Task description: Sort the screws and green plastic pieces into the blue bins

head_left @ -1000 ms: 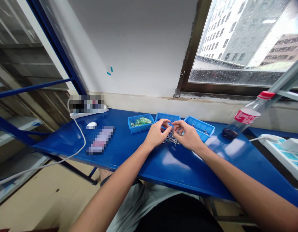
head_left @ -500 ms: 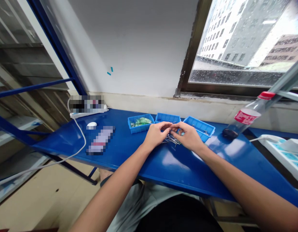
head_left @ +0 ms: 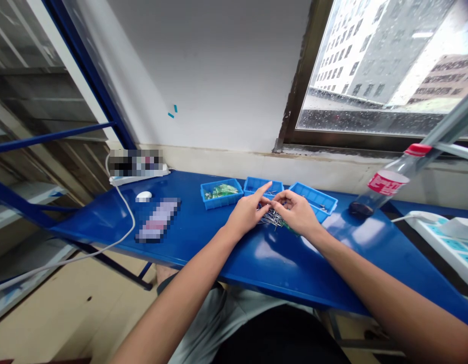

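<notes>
My left hand (head_left: 248,210) and my right hand (head_left: 295,210) meet above a pile of thin metal pieces (head_left: 272,218), like screws or pins, on the blue table. The right fingers are pinched together; what they hold is too small to name. My left index finger points out toward the middle bin while its other fingers curl close to the right fingertips, their contents hidden. Behind the hands stand a middle blue bin (head_left: 262,183) with a few thin pieces, a right blue bin (head_left: 313,194) with small parts, and a left blue bin (head_left: 222,205) holding green-printed plastic bags.
A soda bottle (head_left: 389,179) with a red cap stands at the right, near a white power strip (head_left: 446,237). At the left are a white mouse-like object (head_left: 144,196), a blurred flat object (head_left: 158,221) and a cable (head_left: 132,222). The table's front edge (head_left: 272,290) runs near my lap.
My left index finger has lifted and stretched out from the other fingers. My right hand has shifted only slightly, and more of the metal pile shows.
</notes>
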Tool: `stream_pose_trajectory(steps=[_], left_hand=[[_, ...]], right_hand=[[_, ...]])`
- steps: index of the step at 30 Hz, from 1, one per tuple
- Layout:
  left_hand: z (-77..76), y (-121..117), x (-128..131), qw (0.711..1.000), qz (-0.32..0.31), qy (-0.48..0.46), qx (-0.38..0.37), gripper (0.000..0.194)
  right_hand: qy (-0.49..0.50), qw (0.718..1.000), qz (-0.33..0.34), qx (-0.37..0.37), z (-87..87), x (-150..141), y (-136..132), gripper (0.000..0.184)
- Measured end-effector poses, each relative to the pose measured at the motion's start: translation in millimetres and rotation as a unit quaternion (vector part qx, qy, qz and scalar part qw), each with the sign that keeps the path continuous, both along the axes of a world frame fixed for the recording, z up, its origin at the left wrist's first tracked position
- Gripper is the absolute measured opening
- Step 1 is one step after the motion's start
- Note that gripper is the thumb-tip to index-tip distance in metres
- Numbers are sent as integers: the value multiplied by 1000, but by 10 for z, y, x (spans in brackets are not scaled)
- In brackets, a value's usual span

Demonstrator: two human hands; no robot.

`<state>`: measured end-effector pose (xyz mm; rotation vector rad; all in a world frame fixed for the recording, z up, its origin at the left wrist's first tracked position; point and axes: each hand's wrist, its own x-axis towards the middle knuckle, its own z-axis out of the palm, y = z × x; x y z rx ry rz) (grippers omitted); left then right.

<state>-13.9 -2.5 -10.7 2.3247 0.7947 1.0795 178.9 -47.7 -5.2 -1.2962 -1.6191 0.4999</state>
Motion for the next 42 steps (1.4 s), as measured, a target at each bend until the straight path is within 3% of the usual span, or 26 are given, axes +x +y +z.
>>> stream_pose_trajectory(steps=[6,15,28,35,42], left_hand=[[112,-3,4,994,38,-97,-31,51],[132,-38,44,978,-4,-182,-105,45],[121,-13,29,979,40,-175,-95,28],[134,-12,36,974,16,-185,-131,33],[145,-16,32,972,13,-176,-153,37]], right_hand=[[15,1000,8,2,-53,43,44,30],[-13,999,47,-7,-31,-9,-3,29],[-21,999,47,-9,-59,7,21,26],[10,996,83,-19,-94,29,59,29],[70,993,57,-82,-76,39,49,40]])
